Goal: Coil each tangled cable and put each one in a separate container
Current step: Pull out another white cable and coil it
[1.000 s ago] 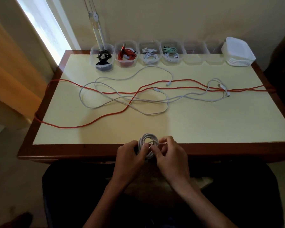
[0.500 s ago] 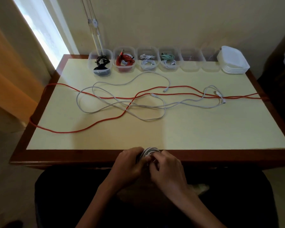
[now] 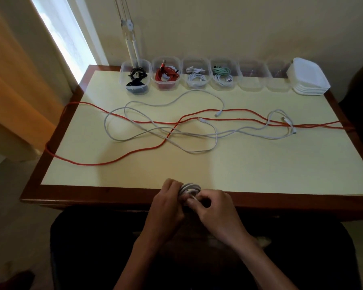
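Note:
A coiled white cable (image 3: 189,189) sits between my two hands at the table's near edge. My left hand (image 3: 168,208) grips its left side and my right hand (image 3: 216,212) pinches its right side. Loose white cables (image 3: 159,130) lie tangled with a long red cable (image 3: 134,152) across the middle of the table. Along the back stand clear containers: four hold coiled cables, black (image 3: 135,77), red (image 3: 167,75), white (image 3: 197,77) and green with white (image 3: 222,75). Two clear containers (image 3: 252,79) (image 3: 278,80) to their right hold nothing.
A stack of white lids (image 3: 309,80) sits at the back right corner. The red cable hangs over the left edge (image 3: 48,147) and the right edge (image 3: 348,128) of the table (image 3: 260,174). A lamp stand (image 3: 130,38) rises behind the black cable's container.
My hands with the white coil shifted slightly nearer to me along the table's front edge, and my fingers closed tighter around it. The head camera tilted, so the table appears lower.

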The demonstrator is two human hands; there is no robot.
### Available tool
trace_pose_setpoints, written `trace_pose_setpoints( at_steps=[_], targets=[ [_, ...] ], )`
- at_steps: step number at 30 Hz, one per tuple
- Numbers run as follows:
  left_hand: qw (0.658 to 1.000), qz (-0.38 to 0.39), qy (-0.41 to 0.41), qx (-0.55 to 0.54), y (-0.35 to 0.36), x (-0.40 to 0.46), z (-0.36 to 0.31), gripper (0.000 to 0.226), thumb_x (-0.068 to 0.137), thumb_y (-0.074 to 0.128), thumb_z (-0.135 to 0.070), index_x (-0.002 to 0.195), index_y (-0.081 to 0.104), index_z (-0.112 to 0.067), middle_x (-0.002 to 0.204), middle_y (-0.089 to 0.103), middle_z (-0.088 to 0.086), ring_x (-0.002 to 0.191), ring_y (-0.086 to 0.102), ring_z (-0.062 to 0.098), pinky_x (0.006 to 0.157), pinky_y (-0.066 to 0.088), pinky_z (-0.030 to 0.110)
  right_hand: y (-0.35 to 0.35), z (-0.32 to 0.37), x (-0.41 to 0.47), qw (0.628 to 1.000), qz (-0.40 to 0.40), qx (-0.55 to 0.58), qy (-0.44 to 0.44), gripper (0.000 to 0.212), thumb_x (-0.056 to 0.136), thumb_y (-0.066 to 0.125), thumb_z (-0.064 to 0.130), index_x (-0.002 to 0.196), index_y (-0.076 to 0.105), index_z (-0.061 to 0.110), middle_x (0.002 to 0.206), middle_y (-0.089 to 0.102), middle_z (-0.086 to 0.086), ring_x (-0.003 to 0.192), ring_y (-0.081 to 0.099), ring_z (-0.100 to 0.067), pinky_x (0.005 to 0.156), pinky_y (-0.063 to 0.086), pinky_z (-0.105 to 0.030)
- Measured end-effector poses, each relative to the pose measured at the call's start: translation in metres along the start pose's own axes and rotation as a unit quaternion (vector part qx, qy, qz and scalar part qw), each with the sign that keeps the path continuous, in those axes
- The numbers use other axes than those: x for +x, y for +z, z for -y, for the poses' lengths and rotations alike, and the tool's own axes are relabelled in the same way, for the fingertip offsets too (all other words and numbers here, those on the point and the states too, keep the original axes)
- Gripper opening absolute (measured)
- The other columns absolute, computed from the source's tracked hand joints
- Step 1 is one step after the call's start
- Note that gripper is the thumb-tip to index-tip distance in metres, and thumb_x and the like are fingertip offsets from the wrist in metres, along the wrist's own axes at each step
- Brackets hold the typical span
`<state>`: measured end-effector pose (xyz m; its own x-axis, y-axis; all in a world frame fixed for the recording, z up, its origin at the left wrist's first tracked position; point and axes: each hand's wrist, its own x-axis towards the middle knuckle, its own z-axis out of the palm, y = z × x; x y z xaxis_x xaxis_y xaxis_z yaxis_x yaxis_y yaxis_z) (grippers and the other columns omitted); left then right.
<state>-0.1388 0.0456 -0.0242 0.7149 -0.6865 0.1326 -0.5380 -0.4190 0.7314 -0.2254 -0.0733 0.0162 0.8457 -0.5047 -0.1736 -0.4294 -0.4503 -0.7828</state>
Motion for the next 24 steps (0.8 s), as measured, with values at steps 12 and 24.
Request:
trace_pose_setpoints(
  at_steps=[12,24],
  targets=[
    [0.991,-0.023,-0.001,0.131,0.007,-0.008,-0.016,0.038,0.066,0.055,-0.006,0.103,0.06,-0.014,0.089,0.063,0.002,0.076,0.058,0.023,0.066,0.038,0.03,-0.027,0.011,0.008,0.902,0.14,0.334,0.233,0.024,0.091,0.065,0.015,0.074,0.069,-0.002,0.043,0.035,0.0,0.034,0.029,-0.009,0.037,0.021,-0.018],
    [0.959,0.123,-0.094,-0.236,-0.013,0.003,-0.006,0.019,0.089,0.045,-0.023,0.076,0.047,-0.009,0.068,0.048,-0.003,0.06,0.04,0.011,0.057,0.032,0.028,-0.026,-0.027,0.008,0.995,-0.083,0.015,-0.053,0.006,0.087,0.073,0.016,0.084,0.075,0.02,0.075,0.063,0.013,0.071,0.06,-0.004,0.065,0.049,-0.025]
  ],
)
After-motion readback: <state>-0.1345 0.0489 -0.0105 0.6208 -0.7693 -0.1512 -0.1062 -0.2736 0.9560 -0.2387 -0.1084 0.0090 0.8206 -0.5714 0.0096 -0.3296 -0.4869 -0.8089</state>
